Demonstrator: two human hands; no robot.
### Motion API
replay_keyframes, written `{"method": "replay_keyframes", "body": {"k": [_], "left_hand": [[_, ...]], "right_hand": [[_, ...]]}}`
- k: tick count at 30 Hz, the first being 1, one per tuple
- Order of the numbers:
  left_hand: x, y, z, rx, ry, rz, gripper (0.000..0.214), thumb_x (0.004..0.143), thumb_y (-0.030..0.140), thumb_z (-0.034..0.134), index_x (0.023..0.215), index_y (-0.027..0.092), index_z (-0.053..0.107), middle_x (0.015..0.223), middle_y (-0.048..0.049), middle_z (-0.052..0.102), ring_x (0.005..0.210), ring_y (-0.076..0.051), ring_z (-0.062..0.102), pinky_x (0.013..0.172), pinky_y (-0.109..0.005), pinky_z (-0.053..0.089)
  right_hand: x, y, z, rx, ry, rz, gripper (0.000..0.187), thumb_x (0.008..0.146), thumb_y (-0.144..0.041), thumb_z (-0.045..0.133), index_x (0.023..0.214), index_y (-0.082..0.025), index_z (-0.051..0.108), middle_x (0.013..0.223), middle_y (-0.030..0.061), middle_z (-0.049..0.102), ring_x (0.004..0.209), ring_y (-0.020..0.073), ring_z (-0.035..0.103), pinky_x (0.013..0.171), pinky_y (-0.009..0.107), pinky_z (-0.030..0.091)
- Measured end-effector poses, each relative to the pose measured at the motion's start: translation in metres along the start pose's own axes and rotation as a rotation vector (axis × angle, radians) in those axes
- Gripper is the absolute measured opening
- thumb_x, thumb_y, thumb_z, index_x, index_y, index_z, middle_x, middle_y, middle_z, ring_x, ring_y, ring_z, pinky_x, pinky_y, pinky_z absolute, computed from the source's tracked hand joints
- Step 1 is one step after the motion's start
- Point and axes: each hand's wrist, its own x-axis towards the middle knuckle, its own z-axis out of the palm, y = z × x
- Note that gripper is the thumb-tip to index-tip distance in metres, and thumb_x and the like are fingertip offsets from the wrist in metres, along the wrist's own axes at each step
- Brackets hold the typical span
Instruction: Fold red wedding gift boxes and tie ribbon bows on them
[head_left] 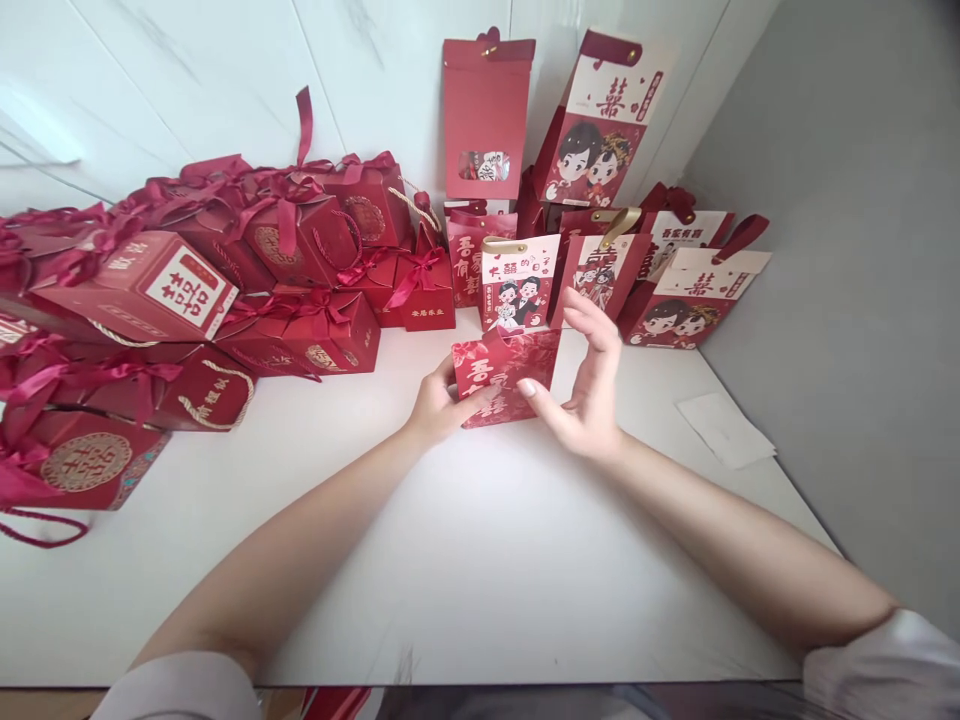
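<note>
A red gift box (525, 375) with white lettering and a floral print stands slightly tilted over the middle of the white table (480, 570). My left hand (442, 403) grips its left side, thumb across the front and the other fingers behind. Beside the box's right side is my right hand (589, 395), fingers spread and raised, the thumb tip at the front face; whether it touches cannot be made out. Just behind stands a white and red gift box (520, 285) with a cartoon couple and a gold strap.
Red boxes with ribbon bows (300, 240) are heaped along the left. Several upright gift boxes stand at the back right, including a tall red box (489, 115) with a window and a cartoon-couple box (600, 130). White paper (726, 430) lies by the grey wall (847, 250).
</note>
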Motion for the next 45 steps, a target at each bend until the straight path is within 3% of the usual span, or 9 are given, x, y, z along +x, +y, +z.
{"method": "replay_keyframes", "body": {"k": [4,9,12,14,18,24,28,32,45], "left_hand": [[0.001,0.001,-0.002,0.023,-0.044,-0.016,0.063,0.069,0.042,0.087,0.122,0.018,0.062,0.115,-0.0092,0.072,0.104,-0.029,0.068,0.090,-0.038,0.054],[0.003,0.004,-0.003,0.067,-0.058,0.019,0.056,0.072,0.041,0.084,0.118,0.017,0.064,0.116,-0.0098,0.071,0.111,-0.030,0.066,0.096,-0.040,0.052],[0.004,0.002,-0.005,0.091,-0.036,0.032,0.056,0.070,0.041,0.085,0.116,0.016,0.065,0.112,-0.0091,0.072,0.108,-0.030,0.066,0.095,-0.041,0.052],[0.004,0.000,-0.006,0.083,-0.036,0.013,0.058,0.068,0.040,0.087,0.116,0.016,0.065,0.111,-0.0091,0.073,0.105,-0.029,0.067,0.093,-0.041,0.054],[0.004,-0.003,-0.007,0.032,-0.056,-0.012,0.061,0.067,0.039,0.088,0.118,0.017,0.064,0.115,-0.0101,0.073,0.105,-0.029,0.069,0.091,-0.041,0.056],[0.005,-0.004,-0.006,0.017,-0.045,-0.033,0.060,0.066,0.040,0.088,0.116,0.017,0.064,0.114,-0.0110,0.073,0.104,-0.030,0.070,0.091,-0.043,0.058],[0.005,-0.004,-0.006,0.026,-0.044,-0.036,0.059,0.066,0.040,0.088,0.115,0.017,0.065,0.115,-0.0106,0.073,0.104,-0.030,0.069,0.091,-0.043,0.057],[0.006,-0.006,-0.007,0.024,-0.052,-0.023,0.058,0.067,0.041,0.087,0.115,0.017,0.065,0.116,-0.0100,0.073,0.105,-0.030,0.069,0.092,-0.043,0.057],[0.004,-0.003,-0.006,0.076,-0.120,-0.027,0.062,0.068,0.042,0.087,0.120,0.018,0.063,0.118,-0.0095,0.072,0.105,-0.029,0.069,0.093,-0.040,0.056]], "right_hand": [[0.026,-0.022,-0.010,-0.110,-0.135,-0.144,0.066,0.092,-0.045,0.063,0.147,-0.038,0.027,0.151,0.0088,0.042,0.141,0.0389,0.039,0.117,0.067,0.028],[0.056,-0.032,-0.014,-0.046,-0.357,-0.219,0.053,0.097,-0.033,0.058,0.147,-0.034,0.039,0.152,0.0065,0.042,0.141,0.0332,0.040,0.115,0.055,0.038],[0.073,-0.032,-0.016,-0.005,-0.552,-0.226,0.038,0.098,-0.026,0.056,0.136,-0.027,0.054,0.132,0.0078,0.060,0.123,0.0300,0.056,0.104,0.049,0.049],[0.080,-0.030,-0.022,-0.005,-0.606,-0.227,0.023,0.098,-0.022,0.055,0.119,-0.024,0.065,0.110,0.0065,0.068,0.102,0.0263,0.065,0.092,0.044,0.054],[0.085,-0.020,-0.044,0.002,-0.584,-0.164,0.020,0.099,-0.018,0.052,0.102,-0.023,0.071,0.098,0.0046,0.070,0.087,0.0210,0.067,0.077,0.036,0.055],[0.086,-0.003,-0.075,-0.035,-0.628,-0.063,0.012,0.097,-0.025,0.061,0.101,-0.025,0.073,0.100,0.0033,0.073,0.093,0.0218,0.068,0.079,0.036,0.055],[0.083,0.005,-0.077,-0.052,-0.634,-0.004,0.014,0.095,-0.029,0.062,0.104,-0.024,0.071,0.105,0.0043,0.073,0.092,0.0222,0.070,0.077,0.036,0.057],[0.082,0.011,-0.074,-0.100,-0.639,-0.039,0.015,0.096,-0.025,0.059,0.108,-0.023,0.068,0.108,0.0039,0.073,0.092,0.0222,0.071,0.079,0.037,0.057],[0.089,0.017,-0.086,0.002,-0.701,0.044,0.017,0.093,-0.041,0.065,0.095,-0.025,0.071,0.092,0.0010,0.076,0.079,0.0197,0.072,0.072,0.035,0.056]]}}
